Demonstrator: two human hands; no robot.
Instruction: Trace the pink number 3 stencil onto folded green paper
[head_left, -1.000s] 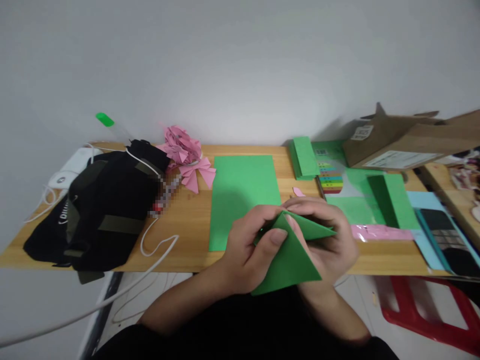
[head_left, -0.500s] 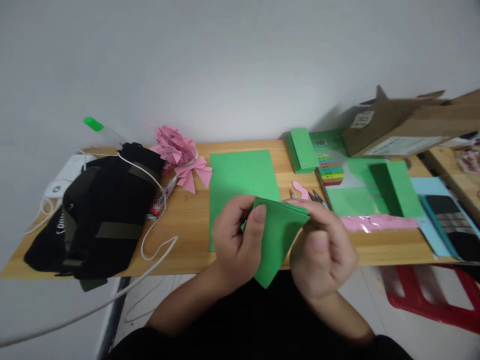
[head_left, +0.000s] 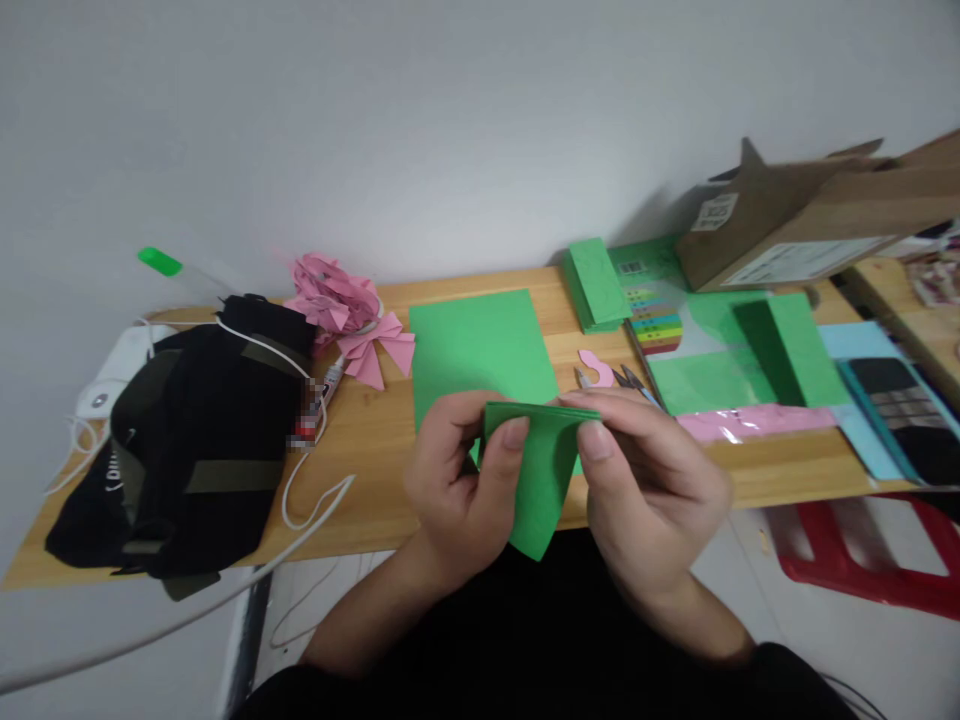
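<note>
A folded piece of green paper (head_left: 541, 490) is held up between both hands, its layered edge on top and a pointed corner hanging down. My left hand (head_left: 469, 480) pinches its left side, thumb on the near face. At the upper right corner, my right hand (head_left: 652, 490) grips it between thumb and fingers. Behind the hands lies a flat green sheet (head_left: 480, 345) on the wooden table (head_left: 367, 510). A pink curved paper cutout (head_left: 598, 368) and scissors (head_left: 636, 382) lie just beyond my right hand.
Left are a black bag (head_left: 202, 440), a white cable (head_left: 247, 580), a tube (head_left: 319, 400) and pink folded papers (head_left: 337, 300). Right are a green paper stack (head_left: 598, 285), a paper pack (head_left: 712, 385), a cardboard box (head_left: 810, 220) and a phone-like teal object (head_left: 904, 420). A red stool (head_left: 862, 575) stands below.
My right thumb has come down onto the near face of the folded paper, which now faces me with its top edge level. The view has shifted slightly.
</note>
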